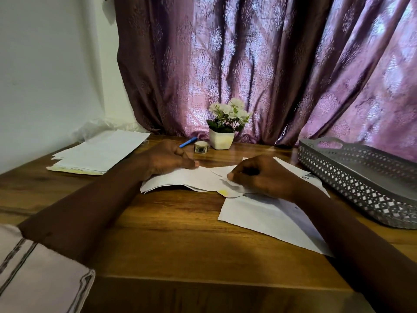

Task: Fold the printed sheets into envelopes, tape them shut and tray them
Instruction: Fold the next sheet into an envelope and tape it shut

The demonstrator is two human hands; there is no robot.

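Note:
A partly folded white sheet [189, 180] with a small yellow mark lies in the middle of the wooden table [171, 233]. My left hand [167, 158] rests on its left end, fingers curled, thumb pressing the paper down. My right hand [264, 175] has its fingers curled and pinches the folded edge on the sheet's right side. A second printed sheet [268, 216] lies flat under my right wrist. A roll of tape [200, 147] stands behind the hands. A grey perforated tray [361, 177] sits at the right.
A stack of white sheets [101, 152] lies at the back left. A blue pen [188, 141] and a white pot of flowers [222, 137] stand at the back by the purple curtain. A pale cloth [40, 274] hangs at the near left corner.

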